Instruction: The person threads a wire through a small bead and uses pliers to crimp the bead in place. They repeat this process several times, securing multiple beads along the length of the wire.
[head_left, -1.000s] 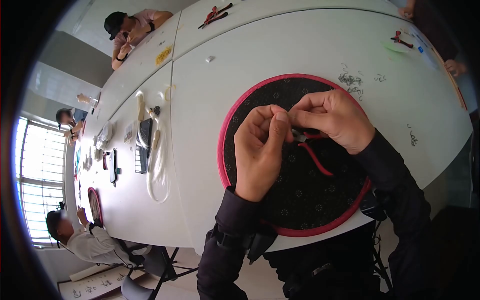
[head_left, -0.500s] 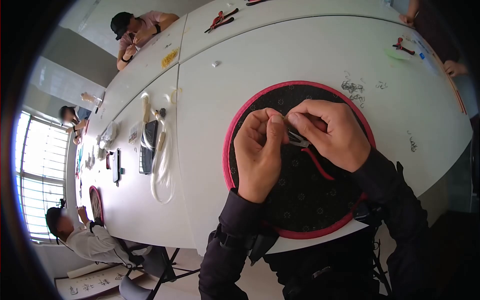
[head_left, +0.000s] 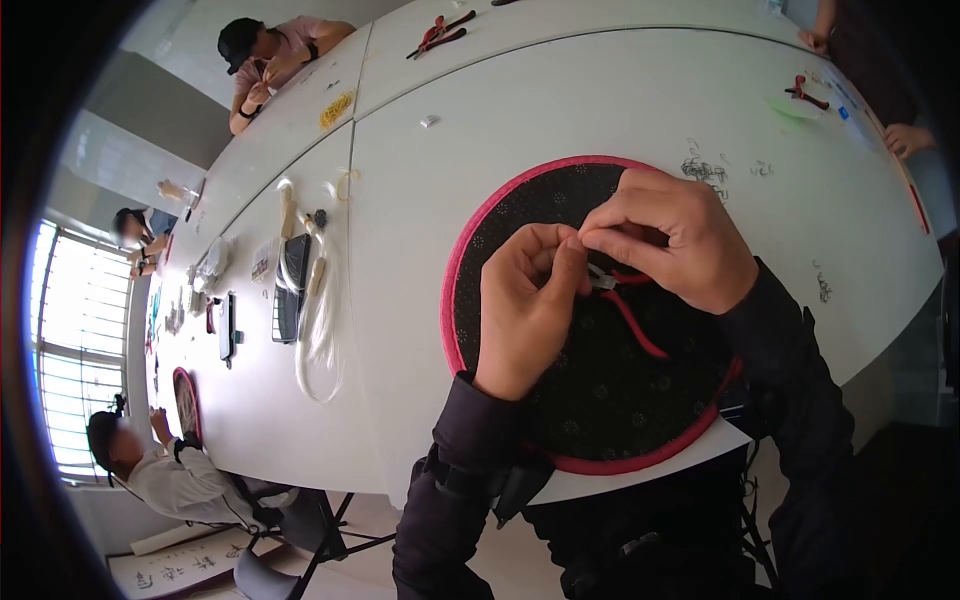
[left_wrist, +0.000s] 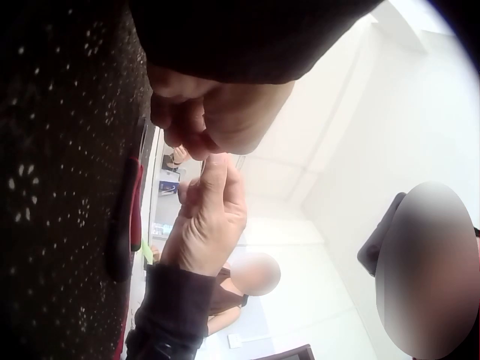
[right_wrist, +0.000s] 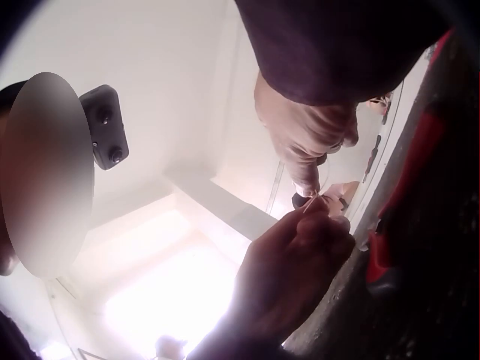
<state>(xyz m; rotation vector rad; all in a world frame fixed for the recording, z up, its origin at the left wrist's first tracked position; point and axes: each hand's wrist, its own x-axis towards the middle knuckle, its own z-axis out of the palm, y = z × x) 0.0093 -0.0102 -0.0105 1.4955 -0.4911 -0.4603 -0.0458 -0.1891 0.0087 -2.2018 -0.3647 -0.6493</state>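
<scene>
In the head view, your left hand (head_left: 525, 312) and right hand (head_left: 692, 238) meet fingertip to fingertip above a round black flower-printed mat (head_left: 600, 405) with a pinkish-red rim; on each, the fingers are curled and the thumb pinches in. Red-handled metal pliers (head_left: 636, 325) lie on the mat beneath your hands, and small dark curved wire pieces (head_left: 700, 167) sit just beyond its rim on the white table (head_left: 400, 250). Your left wrist view shows both pinches close together, the pliers beside them. Your right wrist view shows a thin pale strand (right_wrist: 317, 196) at your pinched fingertips, too fine to identify.
</scene>
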